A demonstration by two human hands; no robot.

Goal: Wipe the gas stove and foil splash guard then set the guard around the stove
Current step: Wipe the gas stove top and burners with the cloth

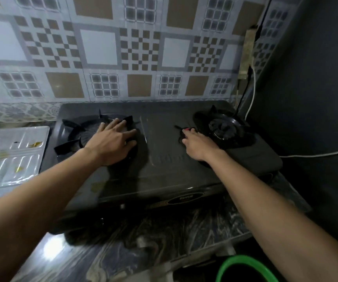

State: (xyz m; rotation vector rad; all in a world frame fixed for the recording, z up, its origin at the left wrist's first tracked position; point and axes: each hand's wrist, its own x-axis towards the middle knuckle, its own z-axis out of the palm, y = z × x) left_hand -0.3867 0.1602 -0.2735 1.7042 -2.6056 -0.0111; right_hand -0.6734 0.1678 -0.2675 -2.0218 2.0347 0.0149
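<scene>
The black two-burner gas stove (164, 147) stands on the counter against the tiled wall. My left hand (111, 142) lies palm down with fingers spread over the right side of the left pan support (70, 127). My right hand (197, 144) has its fingers curled over the dark left prongs of the right pan support (228, 127), with a small red spot at the fingertips. The foil splash guard (11, 153) lies folded flat on the counter left of the stove, apart from both hands.
A marbled dark countertop (135, 241) runs in front of the stove. A dark wall (316, 98) closes the right side, with a white cable (314, 153) and a wall socket strip (247, 53) near the right burner. A green-rimmed bucket (245, 269) sits below the counter's edge.
</scene>
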